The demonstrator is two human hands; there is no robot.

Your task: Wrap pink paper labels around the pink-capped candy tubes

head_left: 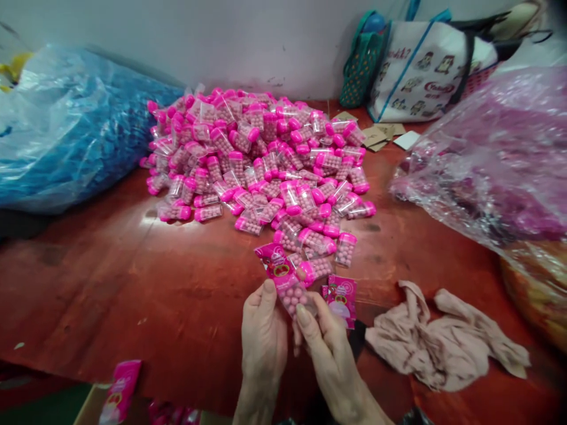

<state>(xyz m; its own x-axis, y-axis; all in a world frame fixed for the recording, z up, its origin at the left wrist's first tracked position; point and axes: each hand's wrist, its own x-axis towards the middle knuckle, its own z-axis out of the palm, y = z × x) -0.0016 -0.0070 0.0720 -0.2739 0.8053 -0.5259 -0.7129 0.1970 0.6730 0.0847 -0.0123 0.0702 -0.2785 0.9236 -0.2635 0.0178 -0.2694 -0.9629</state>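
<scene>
My left hand and my right hand together grip one clear candy container filled with pink balls. A pink label sleeve is partly around its upper end. Both thumbs press on the container. My right hand also has a stack of pink labels tucked behind its fingers. Just beyond lies a big pile of pink-capped candy containers on the red table.
A blue plastic bag lies at the left, a pink-filled clear bag at the right. A beige cloth lies right of my hands. Tote bags lean on the wall. A labelled container sits in a box at bottom left.
</scene>
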